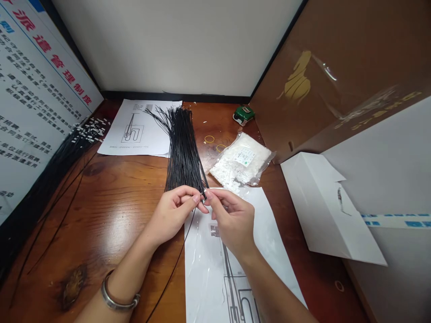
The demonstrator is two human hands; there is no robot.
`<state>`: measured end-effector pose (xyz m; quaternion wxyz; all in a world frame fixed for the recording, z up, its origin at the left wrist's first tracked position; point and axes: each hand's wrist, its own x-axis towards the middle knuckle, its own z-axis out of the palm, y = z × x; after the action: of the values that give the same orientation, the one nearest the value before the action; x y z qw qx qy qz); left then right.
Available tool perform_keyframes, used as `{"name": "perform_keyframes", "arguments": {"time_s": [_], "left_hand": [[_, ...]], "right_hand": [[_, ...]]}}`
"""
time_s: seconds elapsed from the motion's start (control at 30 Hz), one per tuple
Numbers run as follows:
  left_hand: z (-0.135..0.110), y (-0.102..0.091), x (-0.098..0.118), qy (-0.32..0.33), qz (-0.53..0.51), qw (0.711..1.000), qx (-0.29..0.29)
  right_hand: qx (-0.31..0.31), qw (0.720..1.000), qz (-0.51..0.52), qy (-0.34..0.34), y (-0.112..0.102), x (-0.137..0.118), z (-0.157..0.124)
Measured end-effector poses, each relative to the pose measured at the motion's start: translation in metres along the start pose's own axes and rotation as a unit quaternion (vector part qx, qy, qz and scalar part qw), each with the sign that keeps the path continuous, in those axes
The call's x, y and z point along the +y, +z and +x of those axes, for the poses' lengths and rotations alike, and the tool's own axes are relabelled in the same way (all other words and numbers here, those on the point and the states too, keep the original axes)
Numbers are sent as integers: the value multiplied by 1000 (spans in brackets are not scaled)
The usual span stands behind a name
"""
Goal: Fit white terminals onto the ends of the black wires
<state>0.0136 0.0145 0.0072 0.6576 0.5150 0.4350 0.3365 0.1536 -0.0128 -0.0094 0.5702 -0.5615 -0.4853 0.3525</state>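
Observation:
My left hand [173, 211] pinches the end of a thin black wire [175, 264] that trails back toward me over the wooden table [111, 211]. My right hand [232, 217] is closed in a pinch at the same spot, fingertips meeting the left ones around something too small to make out. Both hands hover at the near end of a bundle of black wires [183, 148] lying on the table. A clear bag of small white parts [240, 161] lies just right of the bundle.
A drawing sheet [215, 264] lies under my hands, another sheet [138, 130] at the back. More black wires with white ends [67, 148] lie at the left by a printed board. Green tape measure [243, 114], rubber bands [209, 139], white paper bag [323, 211].

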Motion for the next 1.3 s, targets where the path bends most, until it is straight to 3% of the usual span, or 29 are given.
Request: {"name": "perform_keyframes", "arguments": {"time_s": [0.47, 1.07, 1.3], "left_hand": [[0, 0, 0, 20, 2, 1000, -10], [-1, 2, 3, -2, 45, 999, 9], [0, 2, 2, -1, 41, 999, 15]], "right_hand": [[-48, 999, 5, -3, 0, -3, -1], [-31, 999, -43, 1, -1, -2, 1], [-18, 1000, -4, 10, -1, -2, 2]]}}
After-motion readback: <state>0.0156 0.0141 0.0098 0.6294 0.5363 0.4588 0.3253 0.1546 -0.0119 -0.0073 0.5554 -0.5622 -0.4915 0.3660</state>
